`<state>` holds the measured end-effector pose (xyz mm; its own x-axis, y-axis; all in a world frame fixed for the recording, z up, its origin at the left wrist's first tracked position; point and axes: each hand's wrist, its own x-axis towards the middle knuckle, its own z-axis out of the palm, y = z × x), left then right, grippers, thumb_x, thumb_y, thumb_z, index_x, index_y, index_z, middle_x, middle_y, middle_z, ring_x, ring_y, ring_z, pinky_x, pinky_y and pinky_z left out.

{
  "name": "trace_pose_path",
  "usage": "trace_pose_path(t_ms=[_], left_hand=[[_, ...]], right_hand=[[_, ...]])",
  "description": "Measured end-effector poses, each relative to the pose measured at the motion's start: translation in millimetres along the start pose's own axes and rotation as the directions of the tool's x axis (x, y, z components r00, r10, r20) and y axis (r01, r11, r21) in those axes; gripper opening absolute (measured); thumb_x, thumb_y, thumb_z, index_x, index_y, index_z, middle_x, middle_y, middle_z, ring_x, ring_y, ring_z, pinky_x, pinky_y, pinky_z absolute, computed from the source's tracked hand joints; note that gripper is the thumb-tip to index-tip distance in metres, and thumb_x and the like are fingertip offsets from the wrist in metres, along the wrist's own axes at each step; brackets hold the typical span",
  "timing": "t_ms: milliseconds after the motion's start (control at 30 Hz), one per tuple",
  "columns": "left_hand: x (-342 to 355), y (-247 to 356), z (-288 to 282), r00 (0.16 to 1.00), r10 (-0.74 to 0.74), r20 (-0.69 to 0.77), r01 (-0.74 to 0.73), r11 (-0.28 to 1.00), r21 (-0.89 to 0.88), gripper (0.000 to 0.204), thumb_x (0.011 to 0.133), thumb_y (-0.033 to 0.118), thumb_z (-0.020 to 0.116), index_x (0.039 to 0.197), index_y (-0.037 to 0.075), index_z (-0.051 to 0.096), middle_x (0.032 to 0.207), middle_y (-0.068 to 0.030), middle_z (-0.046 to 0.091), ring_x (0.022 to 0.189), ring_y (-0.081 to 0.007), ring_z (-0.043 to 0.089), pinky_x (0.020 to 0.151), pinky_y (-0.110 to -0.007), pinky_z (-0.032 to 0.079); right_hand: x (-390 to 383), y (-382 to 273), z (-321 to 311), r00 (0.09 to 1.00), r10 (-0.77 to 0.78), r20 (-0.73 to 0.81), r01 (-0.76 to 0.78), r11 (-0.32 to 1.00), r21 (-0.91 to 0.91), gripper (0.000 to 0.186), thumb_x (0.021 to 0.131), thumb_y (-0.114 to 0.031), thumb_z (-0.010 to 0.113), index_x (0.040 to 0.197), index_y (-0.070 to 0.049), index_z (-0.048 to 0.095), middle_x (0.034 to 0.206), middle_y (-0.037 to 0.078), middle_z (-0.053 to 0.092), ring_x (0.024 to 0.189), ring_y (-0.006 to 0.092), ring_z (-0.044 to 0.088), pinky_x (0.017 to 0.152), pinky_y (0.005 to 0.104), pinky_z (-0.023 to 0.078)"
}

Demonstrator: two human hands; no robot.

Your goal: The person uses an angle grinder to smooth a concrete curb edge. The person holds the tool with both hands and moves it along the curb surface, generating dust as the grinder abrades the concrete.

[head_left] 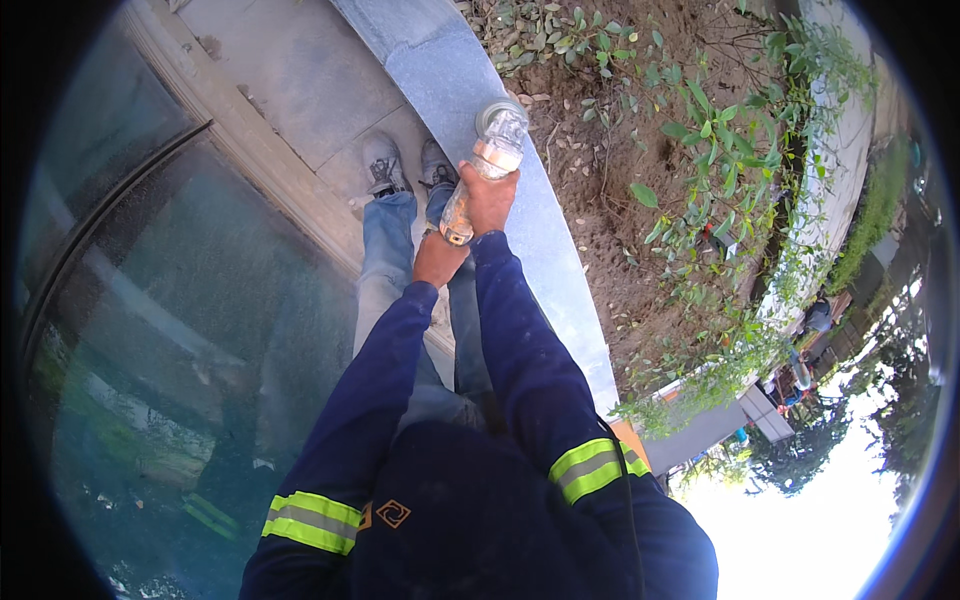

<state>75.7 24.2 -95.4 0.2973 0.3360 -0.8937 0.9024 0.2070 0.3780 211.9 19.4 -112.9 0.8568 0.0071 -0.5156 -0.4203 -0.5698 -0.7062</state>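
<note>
With both hands I hold an angle grinder, dusty, with a pale, worn body. My right hand is wrapped round its body behind the head. Lower down, my left hand is closed round the rear end of the tool. The round disc end lies over the top of a grey stone ledge; whether it touches the stone cannot be made out. Both forearms are in dark blue sleeves.
Right of the ledge is a soil bed with leafy plants and dry leaves. A large glass pane stands on the left, with paving between. My shoes are beside the ledge. A black cord runs along my right arm.
</note>
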Motion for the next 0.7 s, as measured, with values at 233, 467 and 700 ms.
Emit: trace_pose_path(t_ms=[233,467,700], left_hand=[[-31,-29,31,0.999,-0.037,0.014,0.039,0.981,-0.191,0.033,0.091,0.021,0.073,0.111,-0.004,0.071,0.098,-0.0262,0.077,0.102,-0.0454,0.074,0.086,-0.048,0.055],[-18,-38,29,0.995,-0.051,-0.084,0.012,0.914,-0.405,0.029,0.089,0.019,0.076,0.107,-0.004,0.073,0.103,-0.0293,0.076,0.103,-0.0472,0.073,0.086,-0.05,0.056],[-9,2,15,0.998,-0.014,0.065,0.022,0.993,-0.118,0.039,0.085,0.026,0.078,0.112,-0.001,0.075,0.106,-0.0276,0.076,0.106,-0.0465,0.072,0.09,-0.05,0.057]], right_hand=[[-33,12,-17,0.995,-0.004,0.096,0.013,0.996,-0.086,0.076,0.076,-0.032,0.093,0.128,0.006,0.052,0.114,0.026,0.074,0.107,0.0401,0.074,0.095,0.0468,0.055],[-33,-20,19,0.973,0.05,0.226,0.043,0.92,-0.39,0.069,0.078,-0.03,0.093,0.123,0.003,0.053,0.108,0.025,0.074,0.101,0.0384,0.075,0.092,0.0454,0.057],[-2,11,-16,0.998,-0.053,0.021,0.054,0.997,-0.054,0.076,0.077,-0.031,0.092,0.128,0.008,0.052,0.114,0.026,0.071,0.105,0.039,0.072,0.097,0.0471,0.054]])
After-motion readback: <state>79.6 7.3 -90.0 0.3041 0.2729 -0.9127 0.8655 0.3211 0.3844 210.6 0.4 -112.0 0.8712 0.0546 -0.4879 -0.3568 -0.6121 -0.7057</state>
